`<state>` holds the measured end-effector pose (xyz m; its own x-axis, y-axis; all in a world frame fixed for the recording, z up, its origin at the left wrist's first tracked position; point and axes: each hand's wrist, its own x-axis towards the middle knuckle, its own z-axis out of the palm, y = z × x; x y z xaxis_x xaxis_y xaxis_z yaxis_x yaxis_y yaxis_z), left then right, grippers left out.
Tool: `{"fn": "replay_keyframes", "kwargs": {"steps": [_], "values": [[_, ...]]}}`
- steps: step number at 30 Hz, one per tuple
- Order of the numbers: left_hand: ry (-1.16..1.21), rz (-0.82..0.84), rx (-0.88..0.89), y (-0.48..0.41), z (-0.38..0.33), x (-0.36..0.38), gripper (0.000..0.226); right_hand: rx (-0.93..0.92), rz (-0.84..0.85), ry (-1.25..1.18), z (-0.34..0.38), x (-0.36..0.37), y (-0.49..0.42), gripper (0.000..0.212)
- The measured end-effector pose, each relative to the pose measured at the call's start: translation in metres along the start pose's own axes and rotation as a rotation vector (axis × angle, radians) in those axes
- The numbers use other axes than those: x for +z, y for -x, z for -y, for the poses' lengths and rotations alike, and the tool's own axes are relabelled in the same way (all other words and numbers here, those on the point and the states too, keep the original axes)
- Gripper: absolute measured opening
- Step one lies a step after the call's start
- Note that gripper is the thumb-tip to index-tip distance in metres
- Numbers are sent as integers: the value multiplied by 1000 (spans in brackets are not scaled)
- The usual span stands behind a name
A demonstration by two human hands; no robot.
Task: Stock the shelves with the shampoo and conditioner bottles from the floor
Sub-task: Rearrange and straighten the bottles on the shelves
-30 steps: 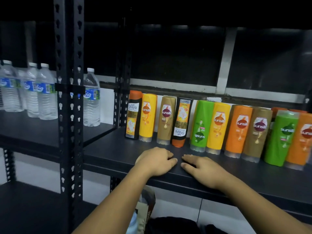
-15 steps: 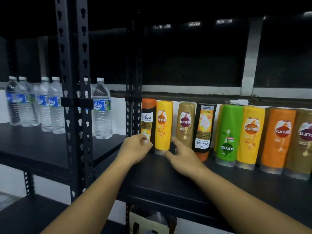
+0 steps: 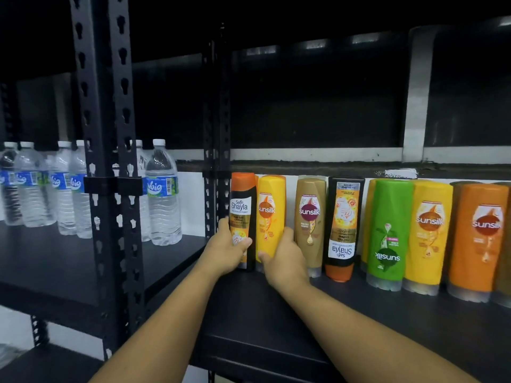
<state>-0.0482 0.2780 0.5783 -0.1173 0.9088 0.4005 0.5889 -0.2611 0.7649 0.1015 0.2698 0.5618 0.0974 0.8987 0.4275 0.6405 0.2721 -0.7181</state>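
Where the near perforated post (image 3: 110, 161) rises left of centre, two black shelf boards sit side by side: the left shelf (image 3: 55, 272) and the right shelf (image 3: 276, 322), which runs off to the right. A second post (image 3: 218, 120) stands farther back at the join. One white rail (image 3: 304, 154) runs along the wall behind the right shelf.

Water bottles (image 3: 163, 194): six caps counted. They are clear with blue labels and stand upright toward the far side of the left shelf. The near post stands in front and hides part of several.

Shampoo and conditioner bottles (image 3: 311, 244): eight in the front row, along the far side of the right shelf. From left to right:
- black bottle (image 3: 244, 208), orange cap up
- yellow bottle (image 3: 271, 214)
- tan bottle (image 3: 309, 211)
- inverted black bottle (image 3: 343, 225), standing on its orange cap
- green bottle (image 3: 387, 233)
- second yellow bottle (image 3: 427, 233)
- orange bottle (image 3: 478, 239)
- brown bottle (image 3: 506, 283), cut by the right edge

Slivers of more bottles show behind this row, but their number cannot be told.

Hands: two, on bare forearms reaching in from the near side.
- The left hand (image 3: 226, 250) grips the lower half of the black bottle at the row's left end, thumb across the label.
- The right hand (image 3: 284, 261) holds the yellow bottle just beside it low down, thumb on the front and fingers round its right side.

Both hands cover much of these two bottles' lower parts.
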Motion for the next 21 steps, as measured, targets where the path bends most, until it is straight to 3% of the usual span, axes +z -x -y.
{"fn": "replay_keyframes", "kwargs": {"steps": [5,10,15,21], "values": [[19,14,37,19,-2,-2,45,-42,35,32,-3,-14,13,48],[55,69,76,49,-18,6,53,-91,104,19,-23,-53,34,63],[77,169,143,68,-50,42,57,-39,44,97,-54,-101,51,53],[95,194,172,72,-79,78,55,-3,-2,156,-73,-137,49,54]]}}
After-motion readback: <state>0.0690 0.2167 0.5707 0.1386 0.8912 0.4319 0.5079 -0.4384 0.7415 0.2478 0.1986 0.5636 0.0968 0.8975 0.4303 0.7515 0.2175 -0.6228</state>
